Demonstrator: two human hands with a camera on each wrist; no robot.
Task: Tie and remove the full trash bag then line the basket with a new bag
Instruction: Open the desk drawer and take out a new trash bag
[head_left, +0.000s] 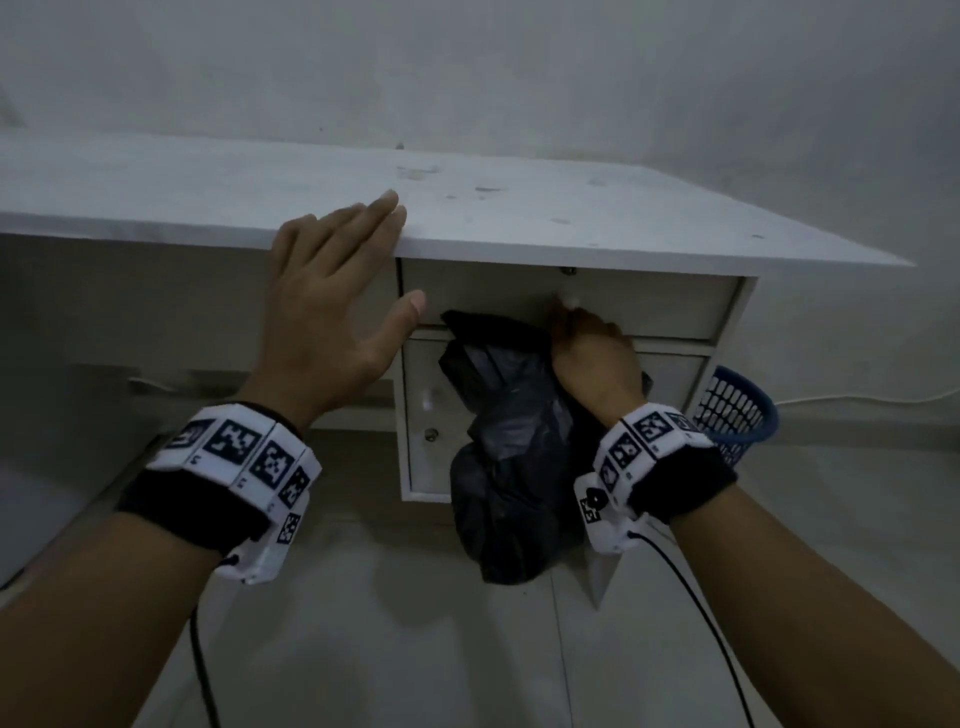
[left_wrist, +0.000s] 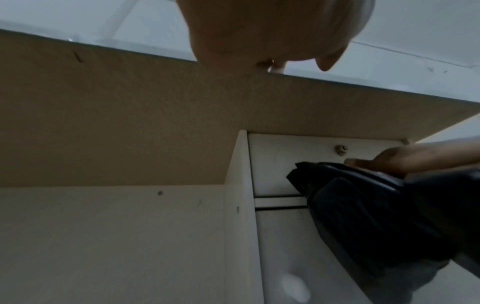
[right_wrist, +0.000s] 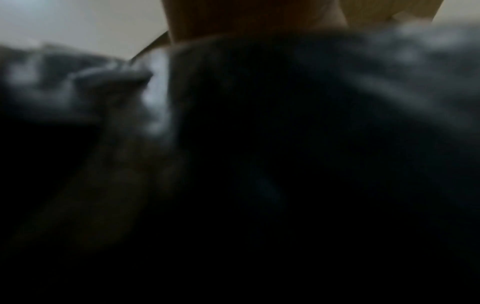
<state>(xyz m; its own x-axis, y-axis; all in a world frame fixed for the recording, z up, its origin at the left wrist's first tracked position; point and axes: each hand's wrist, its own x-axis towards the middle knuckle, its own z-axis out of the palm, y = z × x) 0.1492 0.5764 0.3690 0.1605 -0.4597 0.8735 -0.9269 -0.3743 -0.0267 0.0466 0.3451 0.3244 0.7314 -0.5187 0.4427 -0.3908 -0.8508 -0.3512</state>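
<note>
A black trash bag (head_left: 509, 467) hangs in front of the white desk's drawers, gathered at its top under my right hand (head_left: 597, 358). That hand grips the bag, with its fingertips up against the small knob (head_left: 571, 300) of the top drawer (head_left: 660, 306). My left hand (head_left: 337, 291) lies flat and open on the front edge of the desk top (head_left: 519, 208), thumb hanging below the edge. The blue mesh basket (head_left: 737, 410) stands on the floor to the right, behind the desk, with no bag seen in it. The left wrist view shows the bag (left_wrist: 363, 216) and right hand (left_wrist: 405, 162) at the drawer. Dark blurred bag plastic (right_wrist: 285, 144) fills the right wrist view.
Below the top drawer is a second front with a knob (head_left: 427, 400) and a lock (head_left: 430, 435). Left of the drawers the desk has open leg room. Pale floor tiles (head_left: 415, 649) lie in front, and a wall (head_left: 519, 78) stands behind the desk. Cables trail from both wristbands.
</note>
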